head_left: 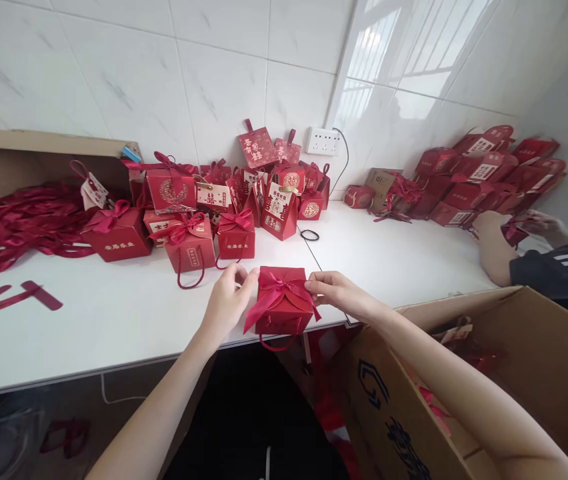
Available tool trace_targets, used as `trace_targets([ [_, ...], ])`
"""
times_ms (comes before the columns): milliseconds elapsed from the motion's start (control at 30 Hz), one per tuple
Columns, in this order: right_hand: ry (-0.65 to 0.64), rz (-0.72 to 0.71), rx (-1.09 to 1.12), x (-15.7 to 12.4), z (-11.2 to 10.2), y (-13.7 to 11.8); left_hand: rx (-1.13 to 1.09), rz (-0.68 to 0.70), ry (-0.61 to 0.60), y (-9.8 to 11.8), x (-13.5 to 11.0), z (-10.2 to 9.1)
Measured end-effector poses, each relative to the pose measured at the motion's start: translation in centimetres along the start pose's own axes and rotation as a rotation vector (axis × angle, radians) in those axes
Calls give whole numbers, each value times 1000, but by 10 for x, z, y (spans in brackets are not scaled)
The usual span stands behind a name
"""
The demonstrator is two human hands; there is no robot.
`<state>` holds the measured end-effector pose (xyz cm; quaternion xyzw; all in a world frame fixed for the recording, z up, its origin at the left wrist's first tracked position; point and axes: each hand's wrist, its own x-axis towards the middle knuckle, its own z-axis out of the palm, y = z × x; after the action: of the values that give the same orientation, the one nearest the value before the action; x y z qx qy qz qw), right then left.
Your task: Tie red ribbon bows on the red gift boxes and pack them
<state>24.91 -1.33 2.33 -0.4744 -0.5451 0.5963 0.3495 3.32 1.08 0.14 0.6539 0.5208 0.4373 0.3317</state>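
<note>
A small red gift box stands at the table's front edge, tied on top with a crimson ribbon bow. A twisted red cord handle hangs down its front. Close by the box's left upper corner is my left hand, its fingers loosely curled, with a gap between thumb and fingers and nothing visible in them. On the right side, my right hand pinches the bow's right part between thumb and fingertips. One ribbon tail slants down to the left across the box.
Finished red boxes line the wall beside a ribbon pile. Loose ribbon strips lie at left. A large open carton stands at lower right. Another person's hand works near stacked boxes. A power strip is on the wall.
</note>
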Motion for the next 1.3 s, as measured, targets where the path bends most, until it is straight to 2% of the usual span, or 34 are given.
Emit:
trace_targets([
  [133,26,-24,-16,0,2,2,81,16,-195,8,0,-4],
  [233,4,-35,27,0,1,4,87,80,-217,10,3,-5],
  [333,-23,-43,81,1,0,6,58,174,-189,9,9,-6],
  [400,-36,-45,97,2,-1,8,34,189,-169,8,13,-5],
  [667,-71,-47,192,4,0,16,25,124,-73,2,14,2],
  [867,-115,-58,241,5,-3,22,-107,61,28,2,7,7],
  [967,-81,-84,77,4,-6,20,-203,22,26,1,9,8],
  [1100,54,-264,-225,-2,-6,12,-218,6,-57,-1,13,8],
  [1167,-7,-330,-367,-5,-3,9,-209,10,-79,-1,13,6],
  [1233,-67,-344,-492,-7,0,8,-202,11,-46,-1,11,4],
  [1300,-51,-361,-567,-9,3,10,-158,-5,7,1,5,0],
])
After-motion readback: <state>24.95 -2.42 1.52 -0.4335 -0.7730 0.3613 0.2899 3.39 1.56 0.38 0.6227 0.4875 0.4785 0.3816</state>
